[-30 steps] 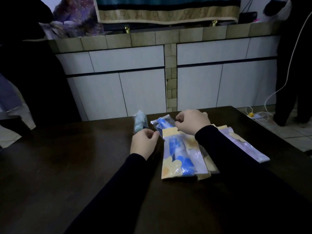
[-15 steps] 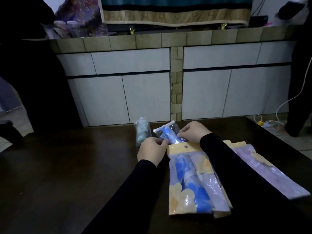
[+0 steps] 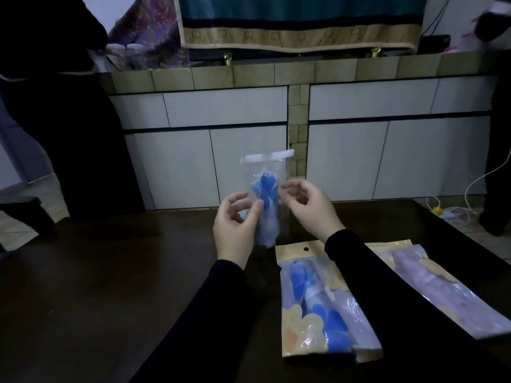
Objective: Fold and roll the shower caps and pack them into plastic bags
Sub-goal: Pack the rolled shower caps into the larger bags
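Note:
A clear plastic bag (image 3: 266, 172) with a rolled blue-and-white shower cap (image 3: 266, 200) inside is held upright above the dark table (image 3: 96, 286). My left hand (image 3: 236, 230) pinches the bag's left side with thumb and fingers. My right hand (image 3: 309, 208) pinches its right edge. The bag's white top flap stands open. Behind my left hand a pale rolled bundle is almost hidden. Flat retail packs lie to the right: a blue flowered one (image 3: 318, 305) and a purple one (image 3: 431, 286), partly under my right sleeve.
A tiled counter front (image 3: 249, 111) rises beyond the table's far edge. A dark-clothed person (image 3: 55, 106) stands at the left, another (image 3: 497, 134) at the right. White cables (image 3: 453, 211) lie on the floor at the right.
Both hands lifted the bagged blue cap off the table and turned it upright. The view tilted, so the flat packs sit lower in the frame.

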### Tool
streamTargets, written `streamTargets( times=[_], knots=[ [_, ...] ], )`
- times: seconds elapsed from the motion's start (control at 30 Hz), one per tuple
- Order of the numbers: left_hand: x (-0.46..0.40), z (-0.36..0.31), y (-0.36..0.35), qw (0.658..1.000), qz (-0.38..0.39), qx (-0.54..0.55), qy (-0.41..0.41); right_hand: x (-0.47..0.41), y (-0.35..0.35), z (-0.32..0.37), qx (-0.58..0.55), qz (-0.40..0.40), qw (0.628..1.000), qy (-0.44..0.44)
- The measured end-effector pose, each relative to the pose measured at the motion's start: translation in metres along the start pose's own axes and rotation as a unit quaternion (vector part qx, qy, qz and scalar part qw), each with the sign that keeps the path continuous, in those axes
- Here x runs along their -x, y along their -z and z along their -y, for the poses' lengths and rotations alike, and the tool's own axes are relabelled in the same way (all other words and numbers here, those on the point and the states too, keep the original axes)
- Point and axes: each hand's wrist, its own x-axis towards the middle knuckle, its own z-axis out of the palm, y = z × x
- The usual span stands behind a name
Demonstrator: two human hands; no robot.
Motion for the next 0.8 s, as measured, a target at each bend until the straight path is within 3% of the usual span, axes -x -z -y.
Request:
streamTargets(
  times=[0.2,0.33,0.53,0.8],
  knots=[
    [-0.003,-0.005,0.013,0.999,0.002,0.022,0.043,0.007,-0.01,0.005,-0.062,0.066,0.996,-0.015],
    [-0.003,-0.002,0.016,0.997,0.015,0.028,0.065,0.011,-0.01,0.009,-0.055,0.068,0.996,-0.03],
    [-0.006,0.012,0.023,0.982,0.133,0.005,0.132,0.013,-0.012,0.004,-0.05,0.042,0.997,-0.047],
    [-0.011,-0.003,0.031,0.986,0.145,-0.011,0.082,0.013,-0.012,0.01,-0.09,0.107,0.986,-0.085]
  ],
)
